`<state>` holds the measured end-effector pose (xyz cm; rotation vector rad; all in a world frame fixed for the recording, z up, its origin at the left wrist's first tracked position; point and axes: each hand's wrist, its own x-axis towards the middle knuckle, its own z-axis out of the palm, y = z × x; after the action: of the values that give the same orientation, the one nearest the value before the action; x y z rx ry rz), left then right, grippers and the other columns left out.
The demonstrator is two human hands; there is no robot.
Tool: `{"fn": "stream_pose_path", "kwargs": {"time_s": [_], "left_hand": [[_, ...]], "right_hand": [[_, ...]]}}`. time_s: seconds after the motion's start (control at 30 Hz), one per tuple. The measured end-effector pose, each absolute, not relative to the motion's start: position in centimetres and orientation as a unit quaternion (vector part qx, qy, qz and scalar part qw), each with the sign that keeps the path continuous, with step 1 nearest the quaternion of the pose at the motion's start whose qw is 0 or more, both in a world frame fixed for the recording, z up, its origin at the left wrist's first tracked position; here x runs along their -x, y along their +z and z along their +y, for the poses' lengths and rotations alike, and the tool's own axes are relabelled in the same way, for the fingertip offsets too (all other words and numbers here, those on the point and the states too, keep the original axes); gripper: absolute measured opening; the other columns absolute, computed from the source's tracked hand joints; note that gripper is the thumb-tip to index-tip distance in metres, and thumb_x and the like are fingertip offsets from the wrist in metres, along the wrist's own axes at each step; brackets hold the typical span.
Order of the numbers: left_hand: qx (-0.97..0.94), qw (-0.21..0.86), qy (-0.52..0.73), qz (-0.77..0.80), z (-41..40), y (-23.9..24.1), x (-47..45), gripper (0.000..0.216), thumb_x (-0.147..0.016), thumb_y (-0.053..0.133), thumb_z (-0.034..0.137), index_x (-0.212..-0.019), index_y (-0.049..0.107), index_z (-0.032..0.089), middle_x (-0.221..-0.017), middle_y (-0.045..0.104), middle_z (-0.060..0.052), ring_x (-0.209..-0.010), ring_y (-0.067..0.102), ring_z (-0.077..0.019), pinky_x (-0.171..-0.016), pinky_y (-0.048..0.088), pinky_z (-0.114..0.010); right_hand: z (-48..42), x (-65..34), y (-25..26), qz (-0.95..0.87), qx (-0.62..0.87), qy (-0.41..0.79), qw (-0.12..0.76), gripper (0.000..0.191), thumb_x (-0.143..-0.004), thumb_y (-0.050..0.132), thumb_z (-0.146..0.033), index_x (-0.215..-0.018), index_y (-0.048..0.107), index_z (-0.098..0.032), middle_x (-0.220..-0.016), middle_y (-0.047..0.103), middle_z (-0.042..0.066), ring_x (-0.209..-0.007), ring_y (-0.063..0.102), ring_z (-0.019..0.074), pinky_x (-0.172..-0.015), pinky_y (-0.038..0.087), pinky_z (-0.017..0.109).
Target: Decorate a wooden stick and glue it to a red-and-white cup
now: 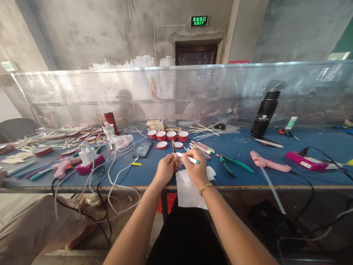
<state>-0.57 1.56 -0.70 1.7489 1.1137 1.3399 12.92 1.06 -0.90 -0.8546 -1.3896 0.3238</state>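
My left hand (166,170) is closed on a thin flat stick (173,146), which stands up from the fingertips and looks brown and dark. My right hand (197,171) grips a white marker (194,160) with a teal end, its other end pointing toward the stick. Whether the marker touches the stick I cannot tell. Beneath the hands, white paper (190,193) hangs over the table's front edge. Just beyond them lie white discs with red rims, one disc (161,145) on the left and another (178,145) behind the stick. Several colored markers (202,147) lie right of these.
Teal-handled pliers (234,165), a pink glue gun (268,163) and a black bottle (265,114) are on the right. Stacked red-rimmed discs (183,136) stand behind. To the left are white cables (110,173) and another pink glue gun (64,166). A perforated metal screen (176,95) bounds the table.
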Motion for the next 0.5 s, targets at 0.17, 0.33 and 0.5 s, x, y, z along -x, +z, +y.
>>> {"fn": "stream_pose_path", "kwargs": {"time_s": [0.17, 0.33, 0.5], "left_hand": [[-0.664, 0.342, 0.516, 0.421, 1.47, -0.55, 0.49, 0.023, -0.088, 0.050, 0.028, -0.070, 0.058, 0.018, -0.061, 0.057, 0.002, -0.055, 0.046, -0.0109, -0.054, 0.036, -0.023], [-0.680, 0.317, 0.510, 0.421, 1.75, -0.90, 0.71, 0.026, -0.089, 0.051, 0.030, -0.066, 0.055, 0.018, -0.059, 0.053, 0.003, -0.056, 0.045, -0.0110, -0.057, 0.036, -0.023], [-0.680, 0.316, 0.513, 0.418, 1.69, -0.94, 0.68, 0.027, -0.090, 0.050, 0.031, -0.067, 0.055, 0.018, -0.060, 0.054, 0.002, -0.056, 0.045, -0.0112, -0.057, 0.036, -0.023]], "right_hand": [[0.98, -12.96, -0.77, -0.615, 0.378, 0.128, 0.680, 0.020, -0.086, 0.059, -0.029, -0.068, 0.052, -0.023, -0.063, 0.060, -0.002, -0.060, 0.055, 0.0157, -0.061, 0.043, 0.028], [0.92, -12.97, -0.74, -0.633, 0.364, 0.146, 0.668, 0.018, -0.087, 0.059, -0.029, -0.070, 0.053, -0.023, -0.064, 0.062, -0.001, -0.061, 0.057, 0.0165, -0.060, 0.044, 0.029], [1.00, -12.92, -0.82, -0.631, 0.368, 0.153, 0.665, 0.018, -0.087, 0.059, -0.029, -0.070, 0.053, -0.023, -0.064, 0.063, -0.001, -0.061, 0.059, 0.0171, -0.062, 0.045, 0.030]]}}
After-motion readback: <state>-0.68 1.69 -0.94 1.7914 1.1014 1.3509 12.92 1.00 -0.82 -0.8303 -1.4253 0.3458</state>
